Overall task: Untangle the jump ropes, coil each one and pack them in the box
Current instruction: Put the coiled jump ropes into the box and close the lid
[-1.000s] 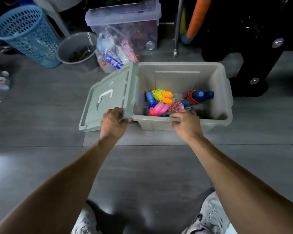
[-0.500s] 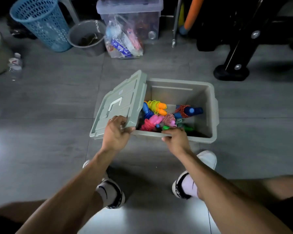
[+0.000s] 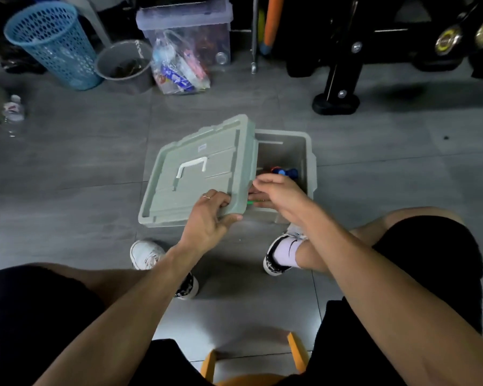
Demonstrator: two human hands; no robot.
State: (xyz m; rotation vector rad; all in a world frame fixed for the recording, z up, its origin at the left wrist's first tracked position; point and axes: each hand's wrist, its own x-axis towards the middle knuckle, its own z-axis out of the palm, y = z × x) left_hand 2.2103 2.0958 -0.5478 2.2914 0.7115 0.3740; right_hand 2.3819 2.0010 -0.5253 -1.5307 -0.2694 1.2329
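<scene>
Grey-green plastic lid (image 3: 198, 171) lies tilted over most of the grey plastic box (image 3: 308, 162) on the floor; left hand (image 3: 209, 218) grips its near edge, right hand (image 3: 279, 195) relaxed, empty, beside blue-handled rope (image 3: 286, 172) inside

lid (image 3: 198, 174) covers most of the box (image 3: 308, 151) | jump ropes (image 3: 286, 171) barely peek out, count unclear | right hand (image 3: 279, 195) fingertips hidden behind lid edge
</scene>
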